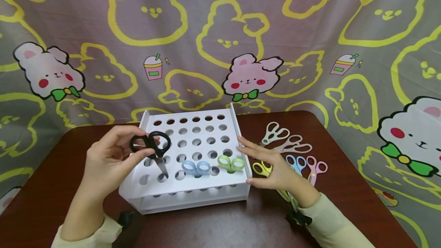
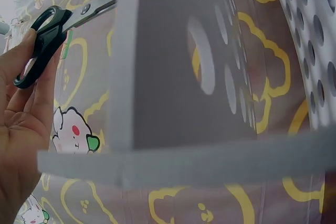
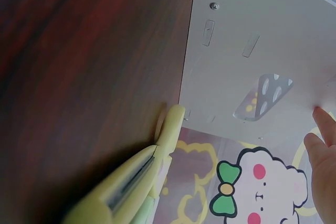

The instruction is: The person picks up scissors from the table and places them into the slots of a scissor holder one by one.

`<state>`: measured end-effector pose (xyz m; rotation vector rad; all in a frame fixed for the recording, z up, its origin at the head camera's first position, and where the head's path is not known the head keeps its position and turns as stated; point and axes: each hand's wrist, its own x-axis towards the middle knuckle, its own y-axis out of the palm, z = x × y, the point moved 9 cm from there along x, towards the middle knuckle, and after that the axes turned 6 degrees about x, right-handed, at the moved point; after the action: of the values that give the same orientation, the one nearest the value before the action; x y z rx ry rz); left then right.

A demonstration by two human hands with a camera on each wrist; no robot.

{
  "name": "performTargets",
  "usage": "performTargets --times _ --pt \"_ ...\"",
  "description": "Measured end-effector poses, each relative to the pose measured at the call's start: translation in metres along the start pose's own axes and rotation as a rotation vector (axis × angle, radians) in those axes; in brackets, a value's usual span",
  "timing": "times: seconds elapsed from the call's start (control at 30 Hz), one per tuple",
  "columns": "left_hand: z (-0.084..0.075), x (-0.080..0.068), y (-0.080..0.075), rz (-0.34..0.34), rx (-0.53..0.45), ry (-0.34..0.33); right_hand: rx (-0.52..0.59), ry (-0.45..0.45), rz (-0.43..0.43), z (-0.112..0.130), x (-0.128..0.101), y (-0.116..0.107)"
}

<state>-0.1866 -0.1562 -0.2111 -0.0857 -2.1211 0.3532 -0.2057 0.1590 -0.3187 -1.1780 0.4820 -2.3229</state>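
Observation:
My left hand (image 1: 111, 160) pinches black-handled scissors (image 1: 160, 144) by the handles, blades pointing down over a front-left hole of the white rack (image 1: 156, 190). In the left wrist view the scissors (image 2: 50, 38) lie between thumb and fingers, their blade tips hidden behind the rack's edge. My right hand (image 1: 275, 167) rests its fingertips against the rack's right side panel, which the right wrist view also shows. Blue-handled scissors (image 1: 187, 168) and green-handled scissors (image 1: 237, 165) stand in front-row holes, handles up.
Right of the rack lie several more scissors: white (image 1: 272, 135), pale pink-grey (image 1: 293, 146), yellow (image 1: 260, 169), blue (image 1: 299, 163) and pink (image 1: 315, 167). They rest on the dark wooden table (image 1: 220, 225). A patterned curtain (image 1: 193, 30) hangs behind the table.

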Motion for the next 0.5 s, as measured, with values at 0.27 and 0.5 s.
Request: performTargets --times 0.27,0.5 --pt "0.002 -0.004 0.004 0.080 0.104 -0.040 -0.004 0.005 -0.001 -0.001 0.000 0.000" --pt "0.007 -0.011 0.008 0.175 0.161 -0.071 -0.002 0.006 0.000 0.000 0.000 0.000"
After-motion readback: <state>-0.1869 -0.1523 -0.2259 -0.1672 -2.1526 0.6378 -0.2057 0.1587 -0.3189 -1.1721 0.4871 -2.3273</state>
